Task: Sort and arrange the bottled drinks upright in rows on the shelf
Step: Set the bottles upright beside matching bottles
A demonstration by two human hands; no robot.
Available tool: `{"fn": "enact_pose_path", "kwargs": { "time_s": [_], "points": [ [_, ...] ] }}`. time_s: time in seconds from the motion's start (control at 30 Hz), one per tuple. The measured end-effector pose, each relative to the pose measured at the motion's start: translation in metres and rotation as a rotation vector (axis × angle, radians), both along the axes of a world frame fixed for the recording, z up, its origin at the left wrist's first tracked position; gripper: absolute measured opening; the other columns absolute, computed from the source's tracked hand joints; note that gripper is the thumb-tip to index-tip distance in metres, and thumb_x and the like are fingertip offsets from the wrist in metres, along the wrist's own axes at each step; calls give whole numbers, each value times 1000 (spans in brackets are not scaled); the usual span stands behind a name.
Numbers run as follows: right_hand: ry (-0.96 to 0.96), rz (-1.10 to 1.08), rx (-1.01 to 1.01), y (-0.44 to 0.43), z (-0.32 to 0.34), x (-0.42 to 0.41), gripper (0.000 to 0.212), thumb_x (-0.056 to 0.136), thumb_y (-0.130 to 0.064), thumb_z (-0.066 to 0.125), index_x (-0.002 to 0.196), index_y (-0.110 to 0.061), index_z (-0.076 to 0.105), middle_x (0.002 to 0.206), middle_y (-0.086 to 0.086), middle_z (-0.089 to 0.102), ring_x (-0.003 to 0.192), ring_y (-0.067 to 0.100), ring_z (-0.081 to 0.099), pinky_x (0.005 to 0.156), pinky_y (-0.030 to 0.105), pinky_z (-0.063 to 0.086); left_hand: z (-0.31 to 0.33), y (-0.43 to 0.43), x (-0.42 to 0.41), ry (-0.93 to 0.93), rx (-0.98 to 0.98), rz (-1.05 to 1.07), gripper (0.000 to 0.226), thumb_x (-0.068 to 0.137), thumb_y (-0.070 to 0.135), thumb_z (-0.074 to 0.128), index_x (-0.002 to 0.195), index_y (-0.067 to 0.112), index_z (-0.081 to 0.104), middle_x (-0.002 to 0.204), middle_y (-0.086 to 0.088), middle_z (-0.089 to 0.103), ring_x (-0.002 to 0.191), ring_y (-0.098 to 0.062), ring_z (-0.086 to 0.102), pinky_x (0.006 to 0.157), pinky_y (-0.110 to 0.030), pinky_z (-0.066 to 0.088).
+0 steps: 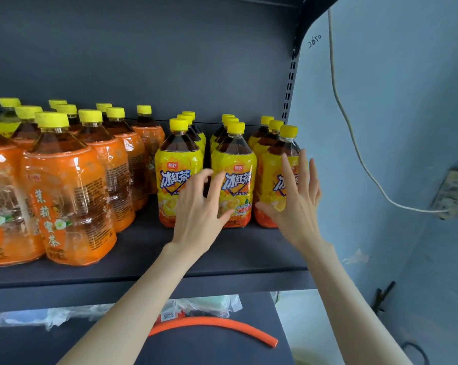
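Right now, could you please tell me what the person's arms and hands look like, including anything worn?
The left hand and right hand are bare, as are both forearms down to the frame's lower edge: no sleeves, gloves, watch, bracelet or rings show. The fingers are slender; nail polish cannot be judged.
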State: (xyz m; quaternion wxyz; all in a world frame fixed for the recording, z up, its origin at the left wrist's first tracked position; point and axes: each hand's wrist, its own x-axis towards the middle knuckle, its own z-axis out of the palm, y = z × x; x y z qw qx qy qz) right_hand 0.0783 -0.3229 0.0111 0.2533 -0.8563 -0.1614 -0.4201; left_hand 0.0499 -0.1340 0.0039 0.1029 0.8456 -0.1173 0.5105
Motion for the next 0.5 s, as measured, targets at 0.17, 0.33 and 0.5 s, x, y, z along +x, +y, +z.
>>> {"fn": "enact_pose_path", "kwargs": {
  "time_s": [0.17, 0.33, 0.5],
  "points": [
    [73, 26, -134, -17, -6, 8, 103, 75, -7, 80, 148, -28, 10, 158, 8, -10, 146, 45, -2, 110, 58, 27, 9, -8, 10, 136, 267, 58, 115, 57, 50, 85, 148, 11, 27, 155, -22, 16, 142, -41, 16, 111, -55, 16],
    [98, -42, -172, -13, -5, 9, 106, 73, -6, 80, 152, -30, 12, 161, 5, -5, 143, 42, 12, 74, 50, 55, 7, -7, 14, 151, 329, 128, 116, 58, 50, 83, 149, 10, 25, 155, -22, 16, 142, -41, 17, 112, -56, 16],
    [132, -77, -177, -10, -4, 8, 104, 76, -13, 79, 152, -32, 11, 163, 5, -2, 142, 39, 13, 67, 47, 56, 7, -7, 15, 137, 333, 135, 116, 56, 48, 85, 148, 9, 27, 154, -23, 19, 141, -41, 19, 112, -55, 14]
  ]
}}
